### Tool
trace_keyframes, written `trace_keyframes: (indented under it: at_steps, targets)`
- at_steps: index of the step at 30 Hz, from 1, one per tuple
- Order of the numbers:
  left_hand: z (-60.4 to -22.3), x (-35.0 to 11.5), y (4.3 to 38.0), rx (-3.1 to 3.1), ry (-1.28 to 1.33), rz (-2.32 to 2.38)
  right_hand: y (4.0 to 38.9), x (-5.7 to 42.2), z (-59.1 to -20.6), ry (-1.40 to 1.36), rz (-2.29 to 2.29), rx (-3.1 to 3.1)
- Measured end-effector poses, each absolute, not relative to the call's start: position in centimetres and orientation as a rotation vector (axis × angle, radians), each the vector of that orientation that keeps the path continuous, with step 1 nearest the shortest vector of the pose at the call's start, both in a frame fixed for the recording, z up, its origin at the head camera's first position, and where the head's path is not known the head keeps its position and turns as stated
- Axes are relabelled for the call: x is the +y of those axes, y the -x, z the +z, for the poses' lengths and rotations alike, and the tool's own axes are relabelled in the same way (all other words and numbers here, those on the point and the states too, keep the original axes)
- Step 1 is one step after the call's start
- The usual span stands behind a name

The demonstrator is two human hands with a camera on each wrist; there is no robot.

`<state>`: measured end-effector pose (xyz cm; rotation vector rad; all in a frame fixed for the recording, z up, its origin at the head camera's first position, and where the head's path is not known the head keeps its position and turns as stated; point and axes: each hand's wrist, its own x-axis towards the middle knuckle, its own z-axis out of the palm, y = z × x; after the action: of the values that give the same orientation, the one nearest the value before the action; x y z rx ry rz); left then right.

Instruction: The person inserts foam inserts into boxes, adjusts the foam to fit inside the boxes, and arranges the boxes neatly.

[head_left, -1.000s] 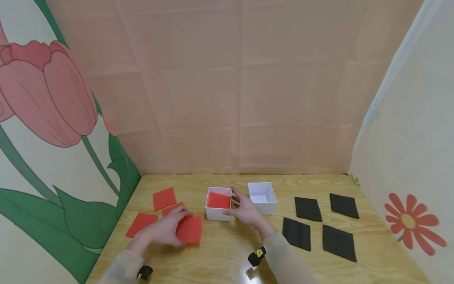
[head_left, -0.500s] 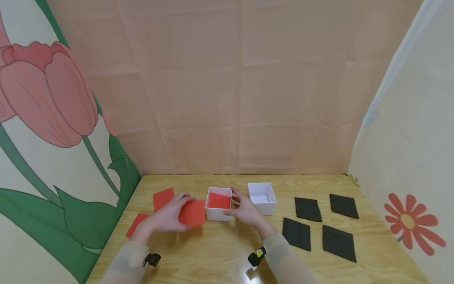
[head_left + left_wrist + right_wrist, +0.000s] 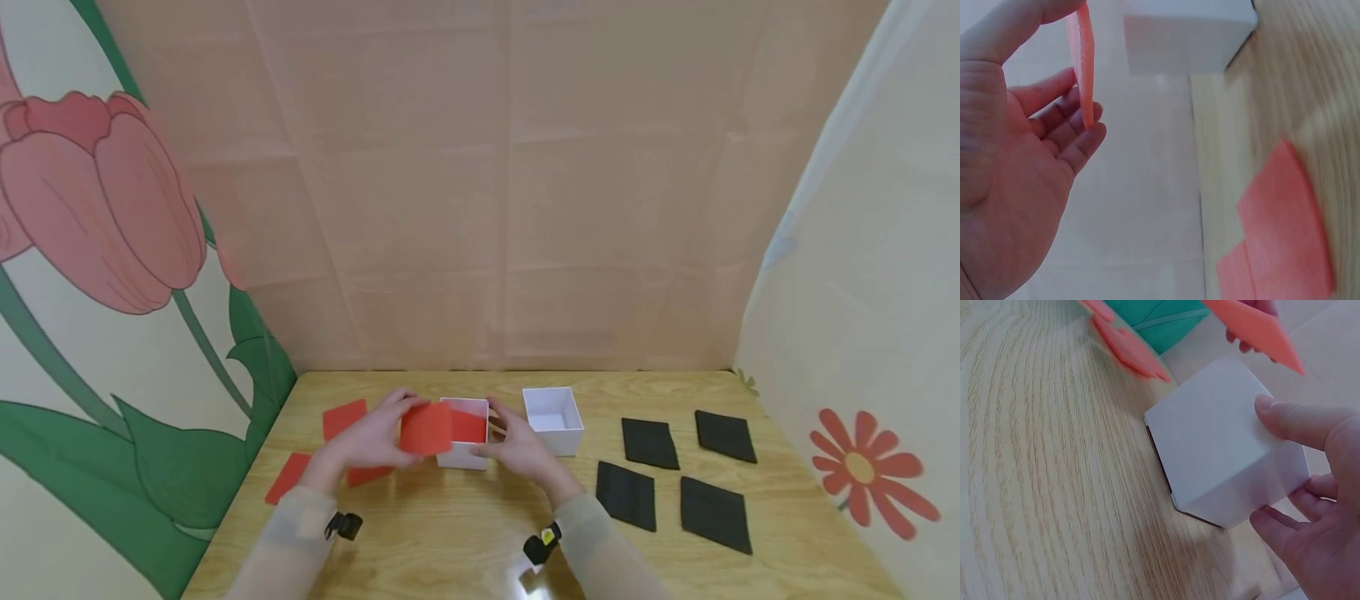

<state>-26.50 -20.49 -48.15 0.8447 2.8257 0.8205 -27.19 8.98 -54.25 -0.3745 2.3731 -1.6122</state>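
Note:
My left hand (image 3: 375,433) pinches a thin, square red foam sheet (image 3: 426,429) by its left side, thumb on one edge and fingers on the other. The sheet is raised beside and partly over the left rim of a white open-topped box (image 3: 462,458). Seen edge-on in the left wrist view, the held sheet (image 3: 1087,69) is slightly thick and soft-looking. Inside that box another red sheet (image 3: 470,427) shows. My right hand (image 3: 517,442) holds the box at its right side; the right wrist view has the thumb (image 3: 1288,422) on its front wall and fingers round the side.
Several red sheets lie on the table at left, such as one red sheet (image 3: 345,417) at the back. A second white box (image 3: 564,442), with nothing visible inside, stands right of the first. Several black square sheets (image 3: 650,442) lie farther right. A hanging cloth (image 3: 502,208) backs the table.
My left hand has lifted the red sheet from the left part of the table and carried it right and away from me to the box rim. My right hand has stayed on the box.

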Motion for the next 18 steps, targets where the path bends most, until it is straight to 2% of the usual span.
trace_keyframes:
  at_steps: [18]
  targets:
    - [-48.0,-17.1,29.2,2.785,-1.011,0.743,27.0,8.9,-54.0,0.415,-1.596,2.401]
